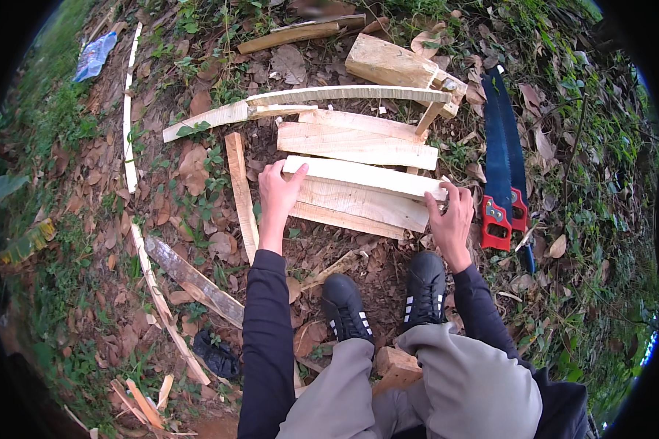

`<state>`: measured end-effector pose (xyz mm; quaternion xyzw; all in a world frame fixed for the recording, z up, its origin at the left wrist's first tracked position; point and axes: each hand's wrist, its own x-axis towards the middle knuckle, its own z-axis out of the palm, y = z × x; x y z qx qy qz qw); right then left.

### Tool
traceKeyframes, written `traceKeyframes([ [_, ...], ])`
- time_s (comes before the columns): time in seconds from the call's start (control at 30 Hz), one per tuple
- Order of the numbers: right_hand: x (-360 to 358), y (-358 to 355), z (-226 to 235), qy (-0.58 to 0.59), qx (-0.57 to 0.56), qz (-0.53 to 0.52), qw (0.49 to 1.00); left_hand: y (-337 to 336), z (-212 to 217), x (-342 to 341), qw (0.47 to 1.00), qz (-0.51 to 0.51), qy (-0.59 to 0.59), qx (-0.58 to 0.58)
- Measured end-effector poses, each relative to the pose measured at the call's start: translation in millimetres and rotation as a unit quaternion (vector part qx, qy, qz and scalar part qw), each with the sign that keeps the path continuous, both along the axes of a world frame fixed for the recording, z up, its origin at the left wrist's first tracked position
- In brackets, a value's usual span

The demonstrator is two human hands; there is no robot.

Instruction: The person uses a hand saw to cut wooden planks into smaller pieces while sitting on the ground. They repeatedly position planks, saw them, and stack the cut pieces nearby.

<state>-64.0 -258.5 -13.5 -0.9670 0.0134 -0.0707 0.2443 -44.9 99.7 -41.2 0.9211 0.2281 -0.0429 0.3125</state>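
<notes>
A pale, freshly cut wooden board lies crosswise in front of me, gripped at both ends. My left hand is closed on its left end, thumb on the top face. At the right end, the thumb and fingers of my right hand pinch the corner. Beneath and nearer to me lie more sawn planks, partly covered by the held board. Just beyond it rests another wide plank. A narrow wooden stick lies on the ground left of my left hand.
Two handsaws with red handles lie at the right. Farther off are a long curved strip and a thick wood block. Long thin slats and a bark-sided piece lie at left. My shoes stand close to the planks.
</notes>
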Motion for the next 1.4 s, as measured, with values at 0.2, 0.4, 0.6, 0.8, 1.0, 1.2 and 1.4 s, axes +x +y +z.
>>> traceKeyframes([
  [0.2,10.8,-48.7,-31.7,0.242,0.326,-0.081,0.910,1.4,-3.3,3.8,0.995,-0.003,-0.087,-0.057],
  [0.4,7.5,-31.8,-23.4,0.200,0.441,-0.063,0.873,11.7,-17.2,-7.0,0.987,0.043,-0.153,-0.023],
  [0.6,20.3,-30.1,-40.3,0.193,0.398,-0.060,0.895,14.5,-25.0,-3.5,0.985,0.042,-0.165,0.024],
  [0.8,13.9,-28.3,-46.7,0.200,0.390,-0.060,0.897,14.2,-29.1,4.3,0.985,0.039,-0.168,-0.001],
  [1.0,18.2,-33.1,-41.8,0.214,0.276,-0.038,0.936,20.3,-27.6,5.2,0.987,0.008,-0.159,0.034],
  [1.2,33.8,-28.2,-50.1,0.204,0.213,-0.045,0.954,15.8,-22.8,11.9,0.996,0.026,-0.082,-0.027],
  [1.4,32.5,-21.3,-42.6,0.215,0.257,-0.079,0.939,50.4,-38.0,2.3,0.973,0.110,-0.075,-0.188],
])
